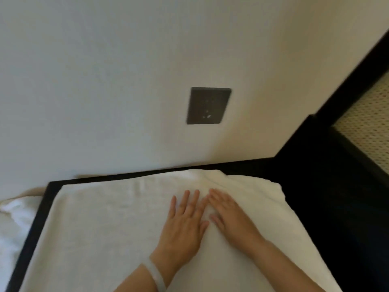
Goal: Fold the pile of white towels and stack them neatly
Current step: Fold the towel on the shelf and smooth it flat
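Loose towels [14,220]: lying bunched at far left, off the dark table [35,228] edge; blurred, count uncertain.
Spread towel [109,224]: lying flat across the table, its far right corner rumpled.
Left hand [184,226]: pressing flat, fingers splayed, gripping nothing.
Right hand [229,216]: lying flat just beside it, likewise gripping nothing.
Handling: appearing soft, limp, light; likely sagging when lifted.
Hold: corners or hem edges are looking best.
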